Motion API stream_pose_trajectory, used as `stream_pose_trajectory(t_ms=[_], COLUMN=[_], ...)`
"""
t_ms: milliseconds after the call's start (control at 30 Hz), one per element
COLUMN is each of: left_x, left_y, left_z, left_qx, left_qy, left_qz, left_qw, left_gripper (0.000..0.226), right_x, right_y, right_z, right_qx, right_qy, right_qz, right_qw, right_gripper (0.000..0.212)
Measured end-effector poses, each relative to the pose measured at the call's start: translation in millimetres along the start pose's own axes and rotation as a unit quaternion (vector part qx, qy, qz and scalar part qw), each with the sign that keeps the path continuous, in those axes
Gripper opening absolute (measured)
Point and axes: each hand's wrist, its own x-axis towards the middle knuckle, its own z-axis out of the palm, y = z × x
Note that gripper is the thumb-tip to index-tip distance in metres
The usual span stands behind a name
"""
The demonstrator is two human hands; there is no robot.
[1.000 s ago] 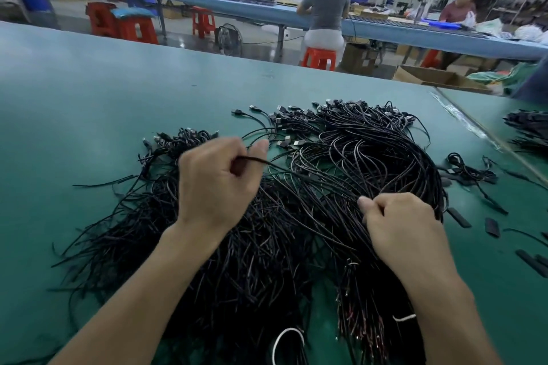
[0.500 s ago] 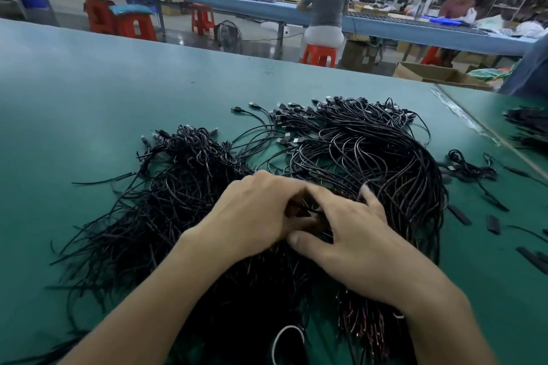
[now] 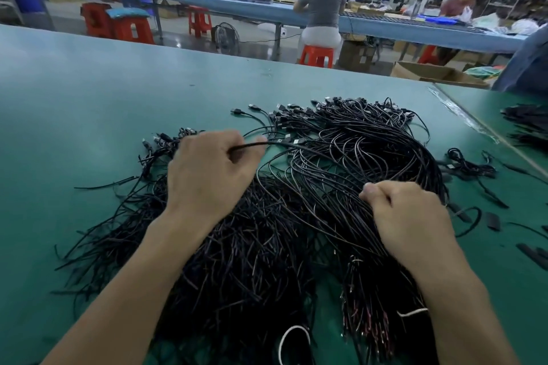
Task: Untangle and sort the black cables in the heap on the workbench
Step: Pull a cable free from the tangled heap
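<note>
Heap (image 3: pixel 267 246) of black cables sits mid bench (image 3: pixel 89 104), right in front of the person, spread in two lobes. Left lobe has loose cut ends fanning toward the near left. Right lobe has long loops arcing round, w/ plugs (image 3: pixel 296 115) bunched at its far edge.

L hand (image 3: pixel 207 178) is over the far part of the left lobe, fingers curled, thumb & forefinger pinching one cable (image 3: pixel 267 144). That cable runs from the fist to the right, raised off the heap, toward the plugs.

R hand (image 3: pixel 412 216) rests on the right lobe, fingers curled in, thumb pressed on top, gripping a few strands. Which strands exactly can't be told. Hands are well apart, heap btw them.

Near the bottom edge a white loop (image 3: pixel 293 335) lies in the heap btw the forearms. A short white bit (image 3: pixel 413 312) shows by the R forearm, beside reddish wire ends.

Right of the heap & apart from it: a small cable bunch (image 3: pixel 468 166) and some short black pieces (image 3: pixel 493 222) on the green top. Further right, on the adjoining bench, another black pile (image 3: pixel 527 124).

Background: someone in a grey top (image 3: pixel 324 3) sits on an orange stool (image 3: pixel 315 55) at a long blue table (image 3: pixel 415 31), back to camera. Also a floor fan (image 3: pixel 226 37) & a cardboard box (image 3: pixel 430 72).
</note>
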Motion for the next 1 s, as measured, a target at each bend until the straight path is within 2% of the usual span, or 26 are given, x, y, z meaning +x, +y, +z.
stream_pose_trajectory(t_ms=[67,133,200,267,333,400,433,467,500,533,633,700,767,867,933,1000], left_x=[-7,-12,-13,-10,-9,-10,-10,-9,-8,-6,-4,-6,-11,-16,-18,-23], left_y=[6,10,13,15,20,27,31,35,38,39,32,24,20,22,28,37], left_z=[6,10,10,5,-3,-9,-11,-11,-10,-8,4,15,26,32,29,23], left_qx=[0.052,0.061,0.025,-0.082,-0.233,-0.400,-0.484,-0.559,-0.618,-0.659,-0.694,-0.651,-0.580,-0.503,-0.422,-0.338], left_qy=[-0.105,-0.202,-0.284,-0.379,-0.496,-0.566,-0.568,-0.544,-0.499,-0.434,-0.238,-0.164,-0.124,-0.128,-0.201,-0.301], left_qz=[0.018,-0.005,-0.053,-0.108,-0.150,-0.168,-0.174,-0.181,-0.193,-0.209,-0.253,-0.257,-0.229,-0.173,-0.130,-0.105], left_qw=[0.993,0.978,0.957,0.915,0.823,0.701,0.643,0.599,0.576,0.578,0.631,0.695,0.772,0.837,0.875,0.886], left_gripper=[0.058,0.058,0.061,0.063,0.062,0.058,0.055,0.051,0.048,0.046,0.045,0.049,0.047,0.041,0.047,0.061], right_x=[-1,-3,-4,-3,-1,0,-1,-3,-5,-7,-13,-15,-17,-20,-21,-20], right_y=[-2,-7,-11,-13,-16,-19,-20,-22,-23,-25,-32,-35,-38,-41,-44,-44], right_z=[3,6,10,12,13,16,17,19,20,21,15,8,0,-7,-10,-12], right_qx=[0.014,0.110,0.216,0.280,0.302,0.297,0.277,0.251,0.236,0.233,0.247,0.255,0.245,0.243,0.260,0.297], right_qy=[-0.089,-0.146,-0.120,-0.035,0.028,0.010,-0.028,-0.076,-0.125,-0.169,-0.228,-0.213,-0.188,-0.169,-0.115,-0.063], right_qz=[-0.026,-0.053,-0.076,-0.087,-0.088,-0.092,-0.101,-0.112,-0.125,-0.136,-0.165,-0.187,-0.209,-0.239,-0.256,-0.252], right_qw=[0.996,0.982,0.966,0.955,0.949,0.950,0.955,0.958,0.956,0.948,0.927,0.924,0.928,0.925,0.924,0.919], right_gripper=[0.028,0.023,0.017,0.024,0.027,0.028,0.030,0.031,0.031,0.028,0.020,0.022,0.022,0.020,0.017,0.016])
